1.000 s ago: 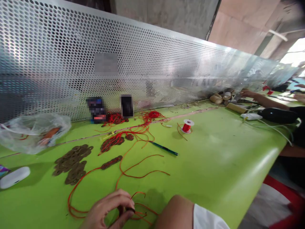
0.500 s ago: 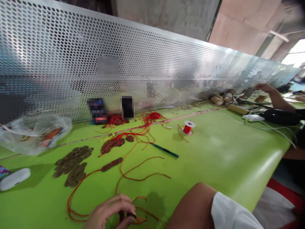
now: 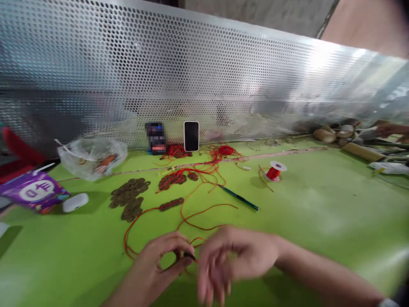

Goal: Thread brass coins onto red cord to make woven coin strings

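Observation:
Between the thumb and fingers of my left hand is a dark coin, seen almost edge-on, with red cord beside it. Close by on the right hangs my right hand, blurred, its fingers loose, apart and pointing down; I make out nothing in them. A red cord loops from near my left hand to a short row of strung coins. Loose brown coins lie in a pile on the left. More coins threaded with red cord lie behind the row.
On the green table are a teal pen and a spool of red cord. A phone leans at the perforated metal screen. Leftward are a plastic bag, purple packet and white case. Bamboo pieces lie right.
My right hand has come into view beside my left. My left hand still pinches the coin. The camera has turned left, so the table things appear farther right.

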{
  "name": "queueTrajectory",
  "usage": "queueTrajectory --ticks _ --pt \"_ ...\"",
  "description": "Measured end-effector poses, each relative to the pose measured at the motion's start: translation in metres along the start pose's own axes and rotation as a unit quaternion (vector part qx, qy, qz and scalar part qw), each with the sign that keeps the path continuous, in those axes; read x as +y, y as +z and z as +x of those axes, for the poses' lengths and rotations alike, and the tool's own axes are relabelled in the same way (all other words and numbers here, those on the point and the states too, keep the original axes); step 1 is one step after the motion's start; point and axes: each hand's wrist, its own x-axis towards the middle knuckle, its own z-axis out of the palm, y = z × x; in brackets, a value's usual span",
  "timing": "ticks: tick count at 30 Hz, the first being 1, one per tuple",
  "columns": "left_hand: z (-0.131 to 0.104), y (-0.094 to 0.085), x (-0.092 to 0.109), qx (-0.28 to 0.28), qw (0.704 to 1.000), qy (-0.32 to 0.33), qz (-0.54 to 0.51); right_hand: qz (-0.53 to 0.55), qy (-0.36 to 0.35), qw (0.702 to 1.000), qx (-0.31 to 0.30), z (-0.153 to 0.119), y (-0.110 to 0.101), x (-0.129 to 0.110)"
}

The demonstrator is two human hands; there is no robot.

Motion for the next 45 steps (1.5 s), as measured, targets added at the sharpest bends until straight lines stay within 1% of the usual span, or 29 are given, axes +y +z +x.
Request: queueTrajectory --ticks 1,2,3,4,5,7,9,10,12,14,18,22,24,27,29,31,34,39,42,44,45 --pt "0.0 -0.001 0.001 0.002 1.0 -0.004 0.006 -0.019 -0.012 0.99 0.138 -0.004 -0.009 0.003" --pt "-0.001 -0.002 0.002 0.003 1.0 -0.005 0.012 -0.052 -0.017 0.969 0.241 -0.005 -0.015 0.006" --pt "-0.002 -0.002 0.002 0.002 1.0 -0.005 0.018 -0.077 -0.018 0.944 0.319 -0.005 -0.018 0.011" --pt "-0.003 -0.002 0.002 0.0 1.0 -0.003 0.022 -0.094 -0.014 0.929 0.358 -0.003 -0.019 0.017" --pt "-0.004 -0.001 0.001 -0.002 1.0 0.0 0.025 -0.095 -0.004 0.927 0.364 0.001 -0.017 0.024" --pt "-0.007 0.002 0.001 0.006 0.999 0.01 0.032 -0.053 0.023 0.943 0.328 0.009 -0.01 0.038" --pt "-0.009 0.005 0.0 0.021 0.998 0.034 0.045 0.027 0.046 0.955 0.29 0.016 0.001 0.051" --pt "-0.01 0.007 -0.001 0.029 0.997 0.052 0.055 0.078 0.051 0.957 0.276 0.018 0.005 0.055" --pt "-0.01 0.01 -0.002 0.043 0.992 0.092 0.076 0.185 0.048 0.949 0.249 0.02 0.012 0.06" --pt "-0.011 0.013 -0.005 0.056 0.986 0.122 0.1 0.261 0.038 0.935 0.236 0.021 0.016 0.06" --pt "-0.013 0.017 -0.013 0.085 0.974 0.141 0.155 0.317 0.031 0.917 0.238 0.021 0.017 0.058" --pt "-0.015 0.02 -0.019 0.101 0.967 0.146 0.183 0.363 0.031 0.897 0.251 0.02 0.018 0.063" --pt "-0.015 0.021 -0.018 0.097 0.966 0.147 0.191 0.363 0.026 0.898 0.249 0.019 0.018 0.065" --pt "-0.014 0.02 -0.012 0.072 0.967 0.143 0.2 0.314 0.034 0.918 0.241 0.016 0.018 0.067" --pt "-0.013 0.02 -0.008 0.068 0.965 0.14 0.211 0.287 0.052 0.925 0.244 0.016 0.018 0.066" --pt "-0.012 0.021 -0.006 0.075 0.965 0.14 0.211 0.28 0.069 0.924 0.251 0.016 0.019 0.065" --pt "-0.013 0.022 -0.007 0.089 0.97 0.132 0.181 0.278 0.081 0.923 0.254 0.017 0.018 0.063" --pt "-0.014 0.021 -0.007 0.11 0.977 0.102 0.15 0.209 0.072 0.928 0.301 0.017 0.013 0.061" --pt "-0.012 0.012 -0.002 0.125 0.978 0.071 0.152 0.191 0.072 0.925 0.319 0.014 0.005 0.06" --pt "-0.012 -0.002 0.001 0.156 0.975 0.048 0.149 0.149 0.072 0.922 0.349 0.01 -0.004 0.058" --pt "-0.013 -0.012 0.002 0.181 0.973 0.034 0.142 0.117 0.069 0.917 0.375 0.007 -0.01 0.057"
